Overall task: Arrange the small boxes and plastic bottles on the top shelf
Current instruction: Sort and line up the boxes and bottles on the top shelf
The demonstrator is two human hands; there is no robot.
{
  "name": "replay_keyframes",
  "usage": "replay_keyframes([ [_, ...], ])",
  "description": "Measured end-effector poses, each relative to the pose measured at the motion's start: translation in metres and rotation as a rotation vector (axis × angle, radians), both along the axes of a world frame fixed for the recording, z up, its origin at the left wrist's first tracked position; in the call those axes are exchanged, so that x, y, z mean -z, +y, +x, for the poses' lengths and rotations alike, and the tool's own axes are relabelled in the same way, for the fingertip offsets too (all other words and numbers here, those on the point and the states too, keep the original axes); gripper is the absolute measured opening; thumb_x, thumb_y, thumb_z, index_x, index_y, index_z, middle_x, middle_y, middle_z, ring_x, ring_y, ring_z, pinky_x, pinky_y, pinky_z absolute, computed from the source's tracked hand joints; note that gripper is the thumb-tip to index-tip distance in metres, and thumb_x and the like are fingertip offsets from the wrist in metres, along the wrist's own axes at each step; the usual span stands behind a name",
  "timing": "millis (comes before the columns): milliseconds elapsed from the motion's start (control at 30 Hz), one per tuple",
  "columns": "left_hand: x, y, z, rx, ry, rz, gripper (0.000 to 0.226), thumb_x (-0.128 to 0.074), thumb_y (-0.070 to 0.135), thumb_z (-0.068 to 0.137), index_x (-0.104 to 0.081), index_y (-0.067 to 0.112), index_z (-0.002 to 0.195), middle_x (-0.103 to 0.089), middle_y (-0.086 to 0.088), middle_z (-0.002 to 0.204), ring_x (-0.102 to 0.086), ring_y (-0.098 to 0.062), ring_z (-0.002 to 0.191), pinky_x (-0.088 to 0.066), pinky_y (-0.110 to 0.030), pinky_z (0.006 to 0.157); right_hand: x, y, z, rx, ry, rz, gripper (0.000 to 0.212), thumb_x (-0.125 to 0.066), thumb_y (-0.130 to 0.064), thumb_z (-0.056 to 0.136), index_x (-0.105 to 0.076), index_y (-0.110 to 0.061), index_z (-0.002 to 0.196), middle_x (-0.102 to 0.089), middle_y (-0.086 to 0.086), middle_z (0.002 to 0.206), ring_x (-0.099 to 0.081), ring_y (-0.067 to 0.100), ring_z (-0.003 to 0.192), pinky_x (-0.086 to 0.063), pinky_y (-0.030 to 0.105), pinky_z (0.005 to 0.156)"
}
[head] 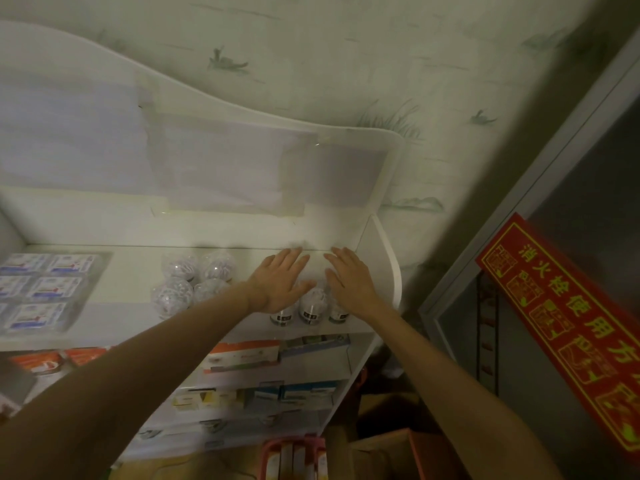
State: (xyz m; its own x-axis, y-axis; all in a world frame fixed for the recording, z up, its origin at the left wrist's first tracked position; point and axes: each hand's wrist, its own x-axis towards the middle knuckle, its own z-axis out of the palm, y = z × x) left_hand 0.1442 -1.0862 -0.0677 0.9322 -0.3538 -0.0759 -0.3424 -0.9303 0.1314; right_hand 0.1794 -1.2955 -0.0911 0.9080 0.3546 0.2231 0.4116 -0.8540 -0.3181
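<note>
On the white top shelf (pixel 138 271), several small white plastic bottles (pixel 311 306) with dark labels stand at the right end near the front edge. My left hand (pixel 280 282) and my right hand (pixel 349 278) lie over their tops with fingers straight, one on each side of the group. Further left stand several clear round containers (pixel 194 278). At the far left, small white and blue boxes (pixel 45 289) lie in neat rows.
The shelf's curved white side panel (pixel 391 258) closes the right end, just beside my right hand. Lower shelves hold orange, blue and white boxes (pixel 242 355). A red sign with yellow characters (pixel 568 327) hangs at right. A red basket (pixel 294 455) sits below.
</note>
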Motion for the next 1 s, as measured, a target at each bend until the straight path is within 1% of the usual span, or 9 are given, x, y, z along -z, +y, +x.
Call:
replay_keyframes([
  [67, 0.008, -0.003, -0.001, -0.002, 0.032, 0.01, 0.083, -0.002, 0.071, 0.091, 0.004, 0.022, 0.158, 0.01, -0.002, 0.165, 0.007, -0.022, 0.152, -0.001, -0.043, 0.123, 0.003, 0.003, 0.001, -0.018, 0.038, -0.034, 0.049, -0.03, -0.034, 0.103, -0.043, -0.018, 0.147, -0.034, 0.002, 0.158, -0.022, 0.022, 0.149, -0.021, 0.044, 0.121],
  [100, 0.013, -0.003, -0.001, -0.005, 0.04, 0.004, 0.084, -0.001, 0.072, 0.09, 0.005, 0.023, 0.158, 0.01, -0.002, 0.165, 0.008, -0.022, 0.152, -0.001, -0.044, 0.123, 0.005, 0.004, -0.001, -0.021, 0.067, -0.039, 0.049, -0.029, -0.032, 0.103, -0.041, -0.019, 0.149, -0.033, 0.001, 0.159, -0.02, 0.021, 0.149, -0.02, 0.044, 0.121],
  [167, 0.018, -0.002, -0.001, -0.009, 0.042, -0.011, 0.085, 0.0, 0.073, 0.09, 0.006, 0.023, 0.158, 0.01, -0.001, 0.165, 0.01, -0.021, 0.152, -0.001, -0.044, 0.123, 0.008, 0.004, -0.004, -0.014, 0.111, -0.047, 0.049, -0.03, -0.028, 0.105, -0.034, -0.02, 0.153, -0.027, -0.001, 0.162, -0.014, 0.019, 0.151, -0.014, 0.041, 0.123],
  [233, 0.019, -0.002, -0.001, -0.001, 0.038, -0.016, 0.085, -0.001, 0.074, 0.09, 0.005, 0.023, 0.158, 0.01, -0.001, 0.165, 0.01, -0.021, 0.152, 0.0, -0.044, 0.123, 0.01, 0.003, -0.006, -0.01, 0.111, -0.043, 0.048, -0.03, -0.027, 0.106, -0.032, -0.021, 0.154, -0.025, -0.002, 0.162, -0.012, 0.018, 0.151, -0.012, 0.039, 0.123],
  [500, 0.017, -0.001, 0.0, 0.018, 0.038, -0.018, 0.088, -0.001, 0.074, 0.089, 0.003, 0.02, 0.158, 0.01, -0.002, 0.165, 0.011, -0.022, 0.152, 0.0, -0.046, 0.123, 0.01, 0.006, -0.007, -0.013, 0.083, -0.019, 0.045, -0.03, -0.029, 0.107, -0.038, -0.019, 0.15, -0.032, 0.001, 0.16, -0.018, 0.02, 0.15, -0.015, 0.038, 0.122],
  [667, 0.017, -0.001, 0.001, 0.021, 0.024, -0.02, 0.086, -0.001, 0.072, 0.09, 0.003, 0.02, 0.158, 0.012, -0.003, 0.165, 0.012, -0.022, 0.151, 0.001, -0.046, 0.123, 0.009, 0.007, -0.007, 0.005, 0.107, 0.009, 0.046, -0.028, -0.031, 0.107, -0.036, -0.019, 0.15, -0.031, 0.001, 0.16, -0.017, 0.019, 0.15, -0.013, 0.037, 0.122],
  [833, 0.012, 0.001, -0.002, 0.009, -0.046, -0.055, 0.081, -0.003, 0.068, 0.093, 0.001, 0.02, 0.158, 0.007, -0.003, 0.166, 0.008, -0.021, 0.152, 0.0, -0.045, 0.123, 0.003, 0.004, -0.006, 0.027, 0.106, 0.069, 0.048, -0.026, -0.035, 0.106, -0.038, -0.019, 0.149, -0.03, 0.0, 0.16, -0.018, 0.018, 0.15, -0.014, 0.038, 0.123],
  [900, 0.006, 0.004, -0.002, 0.004, -0.084, -0.074, 0.081, -0.005, 0.068, 0.095, -0.004, 0.019, 0.158, 0.003, -0.004, 0.166, 0.004, -0.021, 0.152, -0.002, -0.043, 0.123, -0.001, 0.003, -0.005, 0.027, 0.086, 0.059, 0.05, -0.025, -0.038, 0.105, -0.039, -0.018, 0.149, -0.032, 0.002, 0.159, -0.019, 0.019, 0.149, -0.016, 0.04, 0.123],
  [1000, -0.007, 0.014, 0.0, -0.016, -0.132, -0.124, 0.077, -0.01, 0.067, 0.097, -0.013, 0.02, 0.158, -0.004, -0.005, 0.166, -0.003, -0.021, 0.152, -0.005, -0.04, 0.123, -0.01, 0.005, -0.003, 0.022, 0.05, 0.062, 0.047, -0.028, -0.035, 0.107, -0.039, -0.018, 0.148, -0.032, 0.002, 0.159, -0.019, 0.019, 0.149, -0.014, 0.037, 0.121],
])
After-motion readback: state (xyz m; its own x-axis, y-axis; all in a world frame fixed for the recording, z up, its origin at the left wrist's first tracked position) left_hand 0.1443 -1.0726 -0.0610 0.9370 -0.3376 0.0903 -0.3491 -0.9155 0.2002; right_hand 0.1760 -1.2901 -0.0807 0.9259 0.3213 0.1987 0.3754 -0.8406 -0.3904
